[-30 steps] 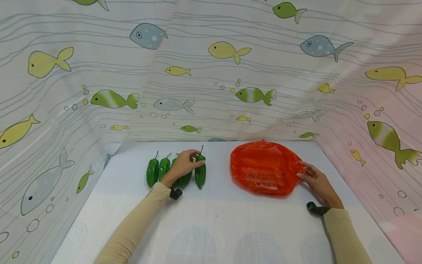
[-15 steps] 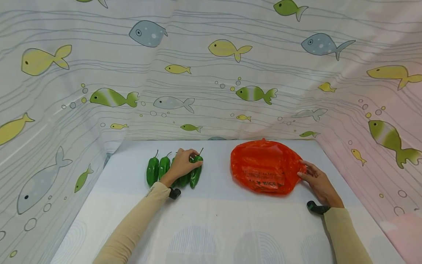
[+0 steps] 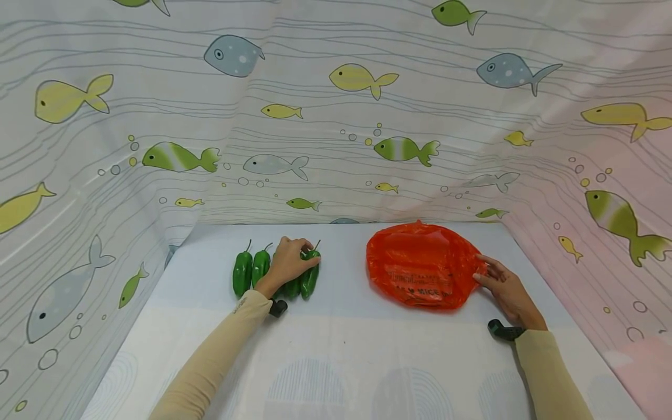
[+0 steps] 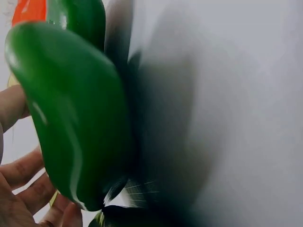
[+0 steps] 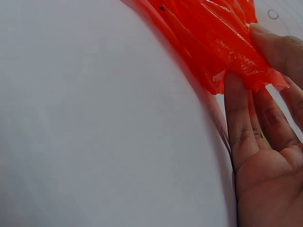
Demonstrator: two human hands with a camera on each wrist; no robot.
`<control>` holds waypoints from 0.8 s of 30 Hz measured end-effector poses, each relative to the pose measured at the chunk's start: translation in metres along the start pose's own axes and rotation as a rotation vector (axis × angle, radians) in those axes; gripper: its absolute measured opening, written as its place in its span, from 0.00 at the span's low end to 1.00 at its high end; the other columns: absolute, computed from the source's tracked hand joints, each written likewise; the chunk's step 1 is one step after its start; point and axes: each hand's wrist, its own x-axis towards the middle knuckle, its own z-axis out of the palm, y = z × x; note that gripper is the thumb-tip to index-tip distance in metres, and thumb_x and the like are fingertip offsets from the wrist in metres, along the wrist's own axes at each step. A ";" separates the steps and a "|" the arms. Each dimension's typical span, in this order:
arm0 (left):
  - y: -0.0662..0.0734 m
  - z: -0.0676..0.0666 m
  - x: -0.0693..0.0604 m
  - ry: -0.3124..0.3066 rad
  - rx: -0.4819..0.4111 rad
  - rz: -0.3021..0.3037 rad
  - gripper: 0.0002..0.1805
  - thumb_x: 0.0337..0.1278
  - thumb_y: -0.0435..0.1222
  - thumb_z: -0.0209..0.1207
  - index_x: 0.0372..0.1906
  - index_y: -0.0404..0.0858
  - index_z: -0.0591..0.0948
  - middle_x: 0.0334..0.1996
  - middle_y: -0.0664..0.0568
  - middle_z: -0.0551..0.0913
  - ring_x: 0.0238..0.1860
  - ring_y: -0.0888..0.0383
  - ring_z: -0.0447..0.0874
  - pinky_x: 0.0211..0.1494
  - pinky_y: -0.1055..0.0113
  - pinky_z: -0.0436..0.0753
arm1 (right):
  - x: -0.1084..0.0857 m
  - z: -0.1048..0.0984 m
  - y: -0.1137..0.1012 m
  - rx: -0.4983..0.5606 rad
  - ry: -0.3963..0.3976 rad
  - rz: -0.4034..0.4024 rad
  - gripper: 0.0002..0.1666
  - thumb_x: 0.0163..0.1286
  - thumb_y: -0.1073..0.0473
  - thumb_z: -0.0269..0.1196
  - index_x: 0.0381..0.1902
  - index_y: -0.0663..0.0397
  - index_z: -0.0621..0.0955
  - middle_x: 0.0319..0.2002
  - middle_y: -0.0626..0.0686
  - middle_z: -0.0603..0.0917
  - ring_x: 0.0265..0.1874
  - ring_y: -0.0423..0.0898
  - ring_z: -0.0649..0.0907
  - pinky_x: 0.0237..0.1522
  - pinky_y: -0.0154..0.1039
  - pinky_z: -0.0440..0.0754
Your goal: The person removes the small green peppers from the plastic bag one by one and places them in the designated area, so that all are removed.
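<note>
My left hand [image 3: 287,262] pinches the rightmost green pepper [image 3: 310,283] near its stem end, between thumb and fingers. That pepper lies slightly tilted at the end of a row of several green peppers [image 3: 242,275], whose middle is partly hidden behind the hand. In the left wrist view, a large glossy pepper [image 4: 71,109] fills the left side, with another pepper [image 4: 80,21] behind it. On the right, my right hand [image 3: 505,294] pinches the right edge of a red plastic bag [image 3: 415,262]. The right wrist view shows thumb and fingers on the bag's crumpled edge [image 5: 227,47].
A white table [image 3: 336,338] with faint printed arches bears everything. Fish-patterned sheets [image 3: 315,134] enclose it at the back and both sides. A strip of table lies between the peppers and the bag. Dark devices [image 3: 505,331] are worn at both wrists.
My left hand has drawn the rightmost pepper leftward, from apart to up against the row, and it now leans a little. My right hand and the red bag have stayed in place.
</note>
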 end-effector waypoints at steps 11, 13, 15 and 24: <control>-0.010 -0.013 -0.003 -0.021 -0.224 -0.014 0.22 0.65 0.46 0.68 0.56 0.35 0.84 0.48 0.42 0.86 0.53 0.43 0.73 0.54 0.47 0.75 | 0.010 0.004 -0.002 -0.081 0.001 0.031 0.41 0.74 0.53 0.67 0.80 0.40 0.63 0.78 0.55 0.59 0.63 0.38 0.70 0.54 0.25 0.78; -0.010 -0.017 -0.005 -0.022 -0.259 0.002 0.22 0.66 0.44 0.68 0.57 0.36 0.84 0.50 0.40 0.86 0.53 0.43 0.75 0.55 0.47 0.75 | 0.010 0.003 -0.003 -0.097 -0.002 0.036 0.41 0.74 0.53 0.67 0.80 0.39 0.63 0.78 0.57 0.58 0.63 0.39 0.70 0.54 0.25 0.78; -0.009 -0.021 -0.006 -0.022 -0.270 0.023 0.21 0.67 0.44 0.68 0.58 0.37 0.84 0.50 0.40 0.86 0.53 0.41 0.77 0.54 0.46 0.76 | 0.008 0.000 -0.004 -0.127 -0.010 0.042 0.41 0.75 0.51 0.66 0.80 0.39 0.62 0.78 0.58 0.57 0.63 0.38 0.70 0.54 0.25 0.78; -0.014 -0.056 -0.014 0.033 -0.156 0.120 0.19 0.69 0.40 0.66 0.60 0.38 0.83 0.54 0.42 0.84 0.49 0.42 0.83 0.51 0.47 0.80 | -0.006 -0.019 -0.024 -0.395 0.031 0.112 0.44 0.73 0.33 0.60 0.81 0.33 0.60 0.76 0.59 0.61 0.60 0.40 0.73 0.66 0.52 0.75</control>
